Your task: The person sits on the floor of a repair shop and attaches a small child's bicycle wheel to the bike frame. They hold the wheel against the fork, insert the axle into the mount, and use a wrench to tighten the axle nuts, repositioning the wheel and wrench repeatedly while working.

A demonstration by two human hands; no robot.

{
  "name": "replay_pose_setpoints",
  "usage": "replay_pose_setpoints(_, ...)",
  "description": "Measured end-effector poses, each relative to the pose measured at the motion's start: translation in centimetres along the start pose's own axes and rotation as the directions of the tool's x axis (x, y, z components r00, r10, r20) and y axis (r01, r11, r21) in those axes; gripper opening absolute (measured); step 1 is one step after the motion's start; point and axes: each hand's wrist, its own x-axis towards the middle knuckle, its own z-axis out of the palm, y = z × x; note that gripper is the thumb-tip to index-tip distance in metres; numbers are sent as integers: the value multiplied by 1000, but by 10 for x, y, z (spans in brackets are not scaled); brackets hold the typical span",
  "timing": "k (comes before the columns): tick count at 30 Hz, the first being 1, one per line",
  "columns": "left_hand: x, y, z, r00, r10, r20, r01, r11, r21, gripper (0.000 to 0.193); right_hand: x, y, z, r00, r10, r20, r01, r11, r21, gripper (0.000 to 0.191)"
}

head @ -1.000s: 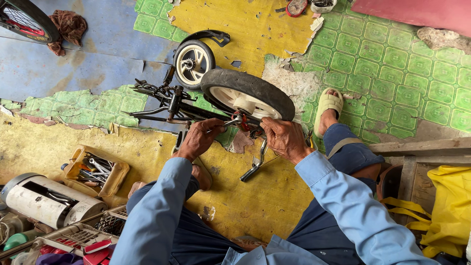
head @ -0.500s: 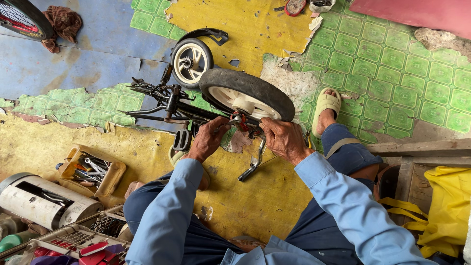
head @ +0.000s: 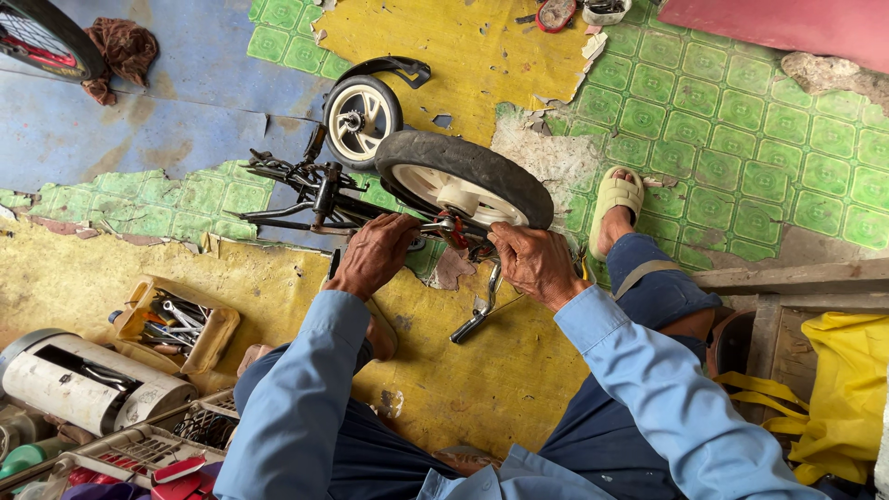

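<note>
- The floor (head: 463, 46) is worn linoleum in patches of yellow, green tile pattern and blue, torn through to grey in places.
- A small upturned children's bicycle with a black frame (head: 306, 199) lies on it, its black-tyred rear wheel with a white rim (head: 463, 181) raised towards the camera; a small white training wheel with a black bracket (head: 361, 116) stands just behind.
- Against half a second ago, the left hand (head: 375, 255) has slid a little further in under the wheel, towards the axle; the bicycle itself has not shifted.
- The left hand's grip looks closed around the frame stay by the hub, though the fingers are partly hidden.
- The right hand (head: 532, 264) stays where it was, fingers pinched together on the red-tinged axle fitting (head: 454, 230).
- A metal pedal crank arm (head: 477, 310) hangs below the hub, between the two hands.
- Judging by this, both hands are now gathered at the hub, so the work looks centred on the axle.
- A yellow tray of spanners and hand tools (head: 176, 324) lies near the left elbow; a foot in a pale green sandal (head: 616, 199) rests just right of the wheel.
</note>
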Motion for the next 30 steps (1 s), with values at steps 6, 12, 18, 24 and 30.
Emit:
replay_pose_setpoints(6, 9, -3, 4, 998, 46, -32, -47, 998, -28, 19, 0, 0, -1, 1000, -26, -13, 26, 999, 23, 6)
replay_pose_setpoints(12, 11, -11, 0, 998, 12, 69, -13, 1000, 12, 18, 0, -1, -1, 1000, 3, 8, -3, 1000, -4, 7)
replay_pose_setpoints(18, 16, -14, -7, 982, 188, 14, -188, 972, 141, 17, 1, 1, -1, 1000, -2, 0, 2, 1000, -22, 7)
replay_pose_setpoints(24, 30, -9, -36, 957, 72, 280, -196, 874, 444, 6, 2, 0, -2, 1000, 3, 4, -3, 1000, -15, 7)
replay_pose_setpoints(30, 44, 20, -51, 928, 289, 235, -372, 752, 544, 18, 3, -2, -3, 1000, 0, -3, 0, 1000, -28, 10)
